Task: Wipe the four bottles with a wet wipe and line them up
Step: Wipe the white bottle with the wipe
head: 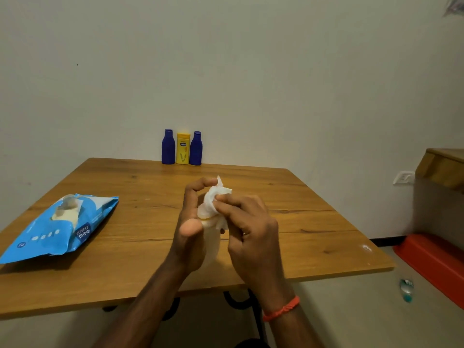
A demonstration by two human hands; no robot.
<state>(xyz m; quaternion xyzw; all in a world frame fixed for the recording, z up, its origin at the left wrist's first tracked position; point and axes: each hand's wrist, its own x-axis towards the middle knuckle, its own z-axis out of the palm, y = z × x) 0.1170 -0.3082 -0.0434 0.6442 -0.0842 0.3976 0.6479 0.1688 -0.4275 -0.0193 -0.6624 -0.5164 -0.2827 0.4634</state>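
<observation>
Three bottles (182, 148) already stand in a row, so the left hand (190, 229) should hold the pale bottle (212, 243) tight while the right hand (247, 227), pinching the wipe (213, 200), rubs all around.

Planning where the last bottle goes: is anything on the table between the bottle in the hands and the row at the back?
Nothing visible. The table is bare between the pale bottle, held in the left hand while the right hand rubs it with the wet wipe, and the three bottles. The wipes pack lies off to the left.
</observation>
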